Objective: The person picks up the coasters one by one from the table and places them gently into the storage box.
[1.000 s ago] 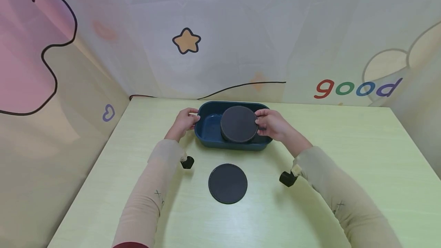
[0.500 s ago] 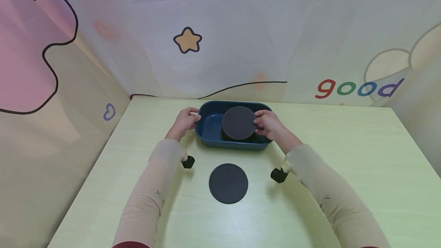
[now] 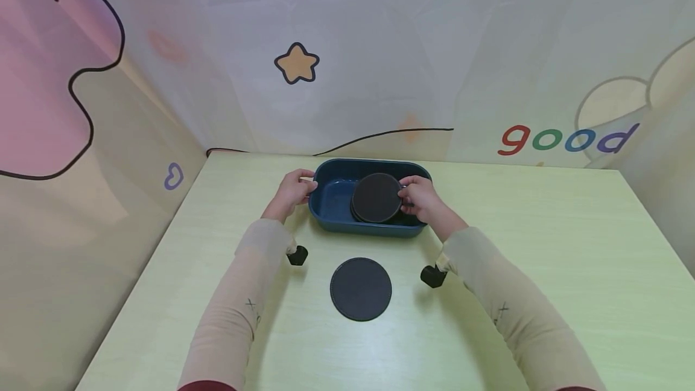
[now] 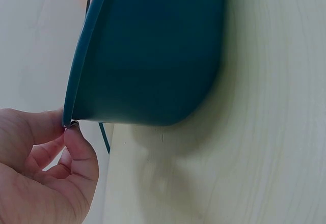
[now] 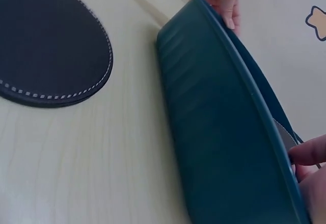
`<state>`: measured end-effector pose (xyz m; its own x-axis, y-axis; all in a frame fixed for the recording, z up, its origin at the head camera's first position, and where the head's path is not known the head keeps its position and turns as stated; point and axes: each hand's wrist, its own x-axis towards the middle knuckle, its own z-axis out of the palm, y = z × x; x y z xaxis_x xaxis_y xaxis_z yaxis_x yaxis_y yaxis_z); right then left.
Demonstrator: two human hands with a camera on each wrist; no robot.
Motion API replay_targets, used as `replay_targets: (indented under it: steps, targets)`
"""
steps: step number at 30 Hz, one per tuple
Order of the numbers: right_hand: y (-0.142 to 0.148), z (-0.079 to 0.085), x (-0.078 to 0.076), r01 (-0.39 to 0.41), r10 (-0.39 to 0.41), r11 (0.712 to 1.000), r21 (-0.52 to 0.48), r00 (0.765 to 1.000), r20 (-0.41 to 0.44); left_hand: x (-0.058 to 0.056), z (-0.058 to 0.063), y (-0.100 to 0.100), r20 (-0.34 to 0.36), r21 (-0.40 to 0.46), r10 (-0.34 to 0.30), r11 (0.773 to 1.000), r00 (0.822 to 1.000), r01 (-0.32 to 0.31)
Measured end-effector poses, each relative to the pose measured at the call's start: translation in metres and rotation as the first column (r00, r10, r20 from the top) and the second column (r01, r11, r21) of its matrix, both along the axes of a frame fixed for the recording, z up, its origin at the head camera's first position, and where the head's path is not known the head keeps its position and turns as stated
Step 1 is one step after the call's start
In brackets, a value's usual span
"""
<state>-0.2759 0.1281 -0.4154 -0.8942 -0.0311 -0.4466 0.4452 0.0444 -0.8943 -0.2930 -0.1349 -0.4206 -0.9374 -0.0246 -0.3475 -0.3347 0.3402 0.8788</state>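
Observation:
A dark blue oblong basin [image 3: 332, 203] stands on the table near the back wall. My left hand [image 3: 293, 190] pinches its left rim between thumb and finger, plain in the left wrist view, where the rim [image 4: 76, 76] runs between them. Inside the basin's right half lies a round black coaster [image 3: 377, 198], slightly tilted, with a dark round edge showing beneath it. My right hand [image 3: 422, 198] reaches over the right rim and pinches that coaster by its right edge. In the right wrist view the basin wall [image 5: 214, 117] hides most of this coaster [image 5: 283, 133].
Another round black coaster [image 3: 361, 289] with pale edge stitching lies flat on the table in front of the basin. Its edge looks doubled in the right wrist view. A printed cloth wall [image 3: 380, 77] rises close behind the basin.
My right hand has shifted a little left and lower, and the coaster it holds has sunk deeper into the basin. My left hand keeps its grip on the rim.

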Motion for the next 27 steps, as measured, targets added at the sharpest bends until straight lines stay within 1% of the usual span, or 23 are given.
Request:
replay_targets:
  steps: [3, 6, 9, 12, 20, 23, 27]
  targets:
    - [-0.002, -0.003, -0.001, 0.013, -0.011, 0.997, 0.070, 1.000, -0.026, 0.000, 0.001, 0.000, 0.003, 0.001, 0.001, 1.000, 1.000, -0.001]
    - [-0.004, -0.006, -0.001, 0.026, -0.016, 0.985, 0.171, 0.998, -0.060, 0.001, 0.002, 0.001, 0.007, 0.005, 0.006, 1.000, 1.000, -0.006]
    - [-0.006, -0.007, 0.000, 0.033, -0.007, 0.961, 0.276, 0.995, -0.095, 0.001, 0.002, 0.001, 0.007, 0.007, 0.005, 1.000, 1.000, -0.005]
    - [-0.008, -0.007, 0.001, 0.035, 0.009, 0.933, 0.359, 0.993, -0.120, 0.001, 0.002, 0.001, 0.006, 0.008, 0.005, 1.000, 1.000, -0.005]
    - [-0.010, -0.008, 0.002, 0.031, 0.043, 0.878, 0.478, 0.989, -0.142, 0.000, 0.001, 0.000, 0.014, 0.010, 0.002, 1.000, 1.000, -0.002]
    - [-0.010, -0.008, 0.004, 0.031, 0.085, 0.834, 0.551, 0.979, -0.185, 0.000, 0.001, 0.000, 0.015, 0.008, 0.004, 1.000, 1.000, -0.004]
    - [-0.011, -0.007, 0.005, 0.042, 0.145, 0.765, 0.642, 0.961, -0.236, 0.000, 0.002, 0.000, 0.015, 0.004, 0.006, 1.000, 1.000, -0.006]
